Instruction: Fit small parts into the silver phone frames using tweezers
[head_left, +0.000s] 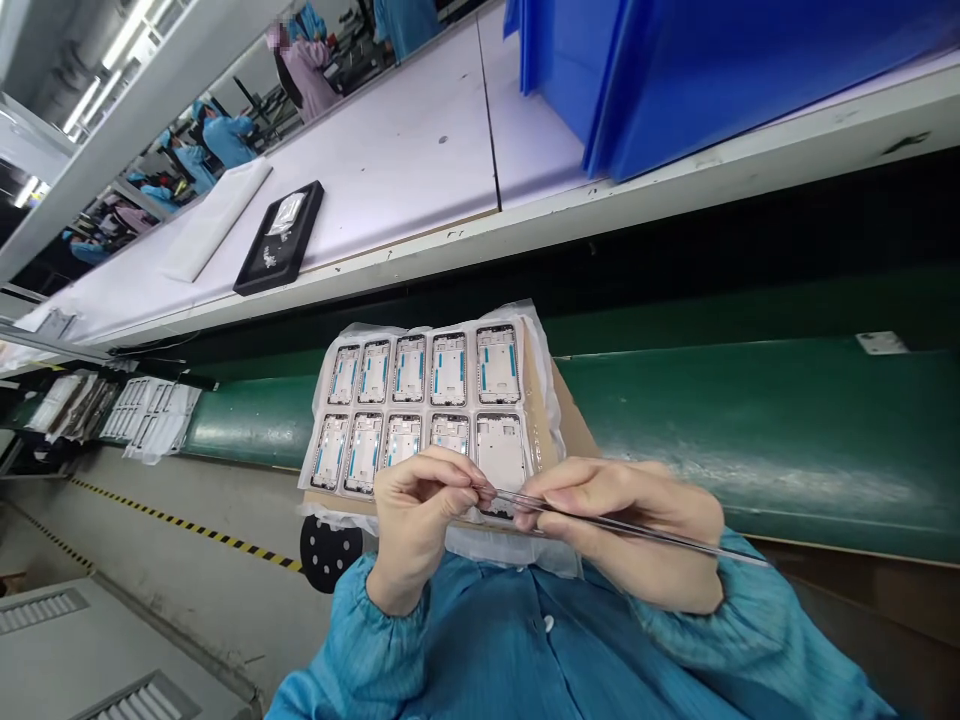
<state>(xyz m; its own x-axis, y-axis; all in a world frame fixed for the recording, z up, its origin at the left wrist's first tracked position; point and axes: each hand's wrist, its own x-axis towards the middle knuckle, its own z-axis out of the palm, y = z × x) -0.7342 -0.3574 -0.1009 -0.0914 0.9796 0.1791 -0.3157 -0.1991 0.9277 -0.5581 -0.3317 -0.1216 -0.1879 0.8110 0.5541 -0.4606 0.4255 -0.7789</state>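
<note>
In front of my body lies a white tray [531, 400] with two rows of phone frames [410, 368], most of them showing blue strips. The lower right phone frame [500, 445] shows no blue strip and is partly covered by my hands. My right hand [622, 505] is closed around a long, thin strip [675, 538], seen nearly edge-on, which runs out past my wrist. My left hand [431, 495] pinches at the strip's other end, fingertips together. Whether a smaller piece is between those fingertips is hidden. Both hands hover over the tray's near edge.
Cardboard [574, 415] shows under the tray on a green conveyor belt [750, 430]. Beyond it runs a white shelf [405, 160] with a black tray [281, 235] and a blue bin [675, 80]. More frames [154, 410] lie far left. Co-workers [225, 135] are in the background.
</note>
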